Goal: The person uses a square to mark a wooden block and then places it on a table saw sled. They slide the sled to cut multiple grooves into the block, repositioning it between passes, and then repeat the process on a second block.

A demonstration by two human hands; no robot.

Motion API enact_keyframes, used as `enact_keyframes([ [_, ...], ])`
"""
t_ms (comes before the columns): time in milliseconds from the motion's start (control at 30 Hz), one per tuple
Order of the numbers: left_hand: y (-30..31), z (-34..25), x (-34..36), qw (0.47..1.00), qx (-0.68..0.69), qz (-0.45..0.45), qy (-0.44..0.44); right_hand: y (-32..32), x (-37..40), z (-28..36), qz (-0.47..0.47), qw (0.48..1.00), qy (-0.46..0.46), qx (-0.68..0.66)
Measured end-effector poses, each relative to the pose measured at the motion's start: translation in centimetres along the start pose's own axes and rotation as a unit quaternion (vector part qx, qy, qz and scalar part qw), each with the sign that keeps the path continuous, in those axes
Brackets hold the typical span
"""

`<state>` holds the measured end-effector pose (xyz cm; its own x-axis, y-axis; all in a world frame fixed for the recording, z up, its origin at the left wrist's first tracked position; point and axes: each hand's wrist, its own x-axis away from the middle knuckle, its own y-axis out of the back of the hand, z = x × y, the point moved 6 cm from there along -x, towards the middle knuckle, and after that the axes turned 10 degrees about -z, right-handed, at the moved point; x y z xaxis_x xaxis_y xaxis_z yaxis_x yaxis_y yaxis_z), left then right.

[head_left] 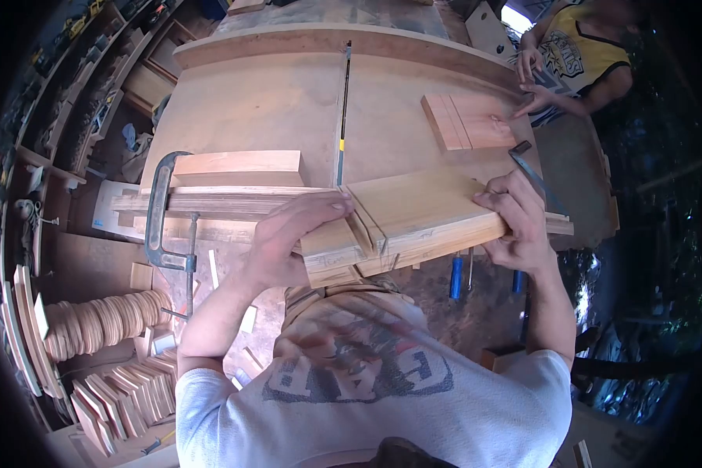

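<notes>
A thick wooden board (421,207) with angled slots cut near its left end is held in front of my chest, over the near edge of the workbench. My left hand (285,238) grips its left end, fingers on top. On the right end, my right hand (519,218) has its fingers curled around the corner. Beneath the board runs a laminated wood fence (234,203), with a C-clamp (156,210) at its left end. A wooden block (238,168) lies by the fence. Beyond the board, a slot (345,101) runs away across the bench top.
A marked wooden piece (468,122) lies at the right on the bench top (249,101). Another person (573,58) is at the back right, hands near the bench. Shelves (62,86) and stacked wood pieces (105,320) line the left. Blue-handled clamps (455,278) hang at the near edge.
</notes>
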<state>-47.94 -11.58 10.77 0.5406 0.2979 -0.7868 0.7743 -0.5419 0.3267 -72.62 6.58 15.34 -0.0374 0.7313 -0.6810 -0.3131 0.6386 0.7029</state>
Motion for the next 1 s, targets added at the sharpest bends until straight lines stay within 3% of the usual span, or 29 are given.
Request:
enact_keyframes([
  [67, 0.4, 0.9, 1.3, 0.998, 0.054, -0.029, 0.016, 0.0, 0.5, 1.8, -0.011, 1.000, 0.000, -0.008],
  [167, 1.2, 0.7, 1.6, 0.993, 0.099, -0.030, 0.056, -0.7, 1.8, 4.0, 0.020, 0.996, -0.072, -0.045],
  [200, 1.3, 0.3, 1.7, 0.991, 0.106, -0.026, 0.074, -1.0, 2.3, 4.9, 0.094, 0.992, -0.081, -0.037],
  [300, 0.5, -1.0, 2.2, 0.993, 0.096, 0.049, 0.050, -0.7, 0.4, 8.7, 0.168, 0.983, -0.067, -0.024],
  [367, -0.8, -1.2, 3.0, 0.990, 0.096, 0.081, 0.071, -3.0, 0.1, 10.6, 0.154, 0.964, -0.087, -0.200],
  [500, -1.7, -1.3, 5.8, 0.971, 0.166, 0.073, 0.154, -5.6, 1.0, 11.5, 0.208, 0.911, -0.163, -0.317],
  [600, -1.4, -1.6, 7.6, 0.944, 0.240, 0.040, 0.220, -5.9, 1.6, 12.3, 0.165, 0.910, -0.140, -0.354],
  [800, -0.7, -3.5, 8.8, 0.968, 0.143, 0.132, 0.156, -7.8, 3.6, 14.2, 0.113, 0.913, -0.104, -0.378],
  [1000, -0.7, -3.6, 11.2, 0.951, 0.188, 0.105, 0.222, -8.9, 4.3, 14.7, 0.058, 0.909, -0.103, -0.401],
])
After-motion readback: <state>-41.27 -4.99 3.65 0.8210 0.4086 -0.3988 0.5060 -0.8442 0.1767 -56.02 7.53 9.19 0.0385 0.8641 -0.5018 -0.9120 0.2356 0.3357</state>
